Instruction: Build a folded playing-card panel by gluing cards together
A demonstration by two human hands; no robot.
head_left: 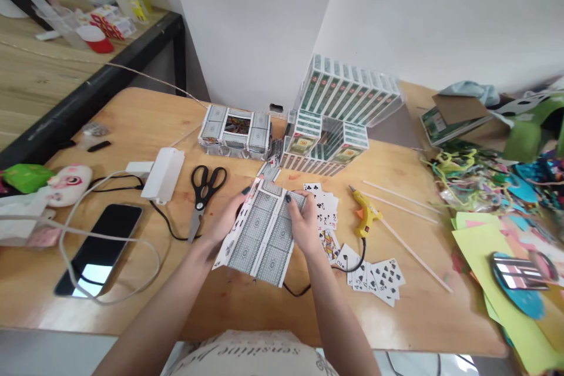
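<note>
A panel of joined playing cards [259, 232], grey patterned backs facing up, is held above the table between my two hands. My left hand [229, 217] grips its left edge, where a strip of card faces shows. On the upper right part, my right hand [304, 217] has its thumb on top and its other fingers behind, partly hidden. Loose cards [326, 208] lie just right of my right hand, and a fan of cards [379, 279] is further right. A box built of cards [235, 132] stands behind the panel. A yellow glue gun [368, 217] rests to the right.
Black scissors [202, 194], a white power block [163, 175] and a phone [103, 247] with a looping cable lie left. Stacked card packs [330, 129] stand at the back. White glue sticks [416, 255] and coloured paper [497, 282] are right.
</note>
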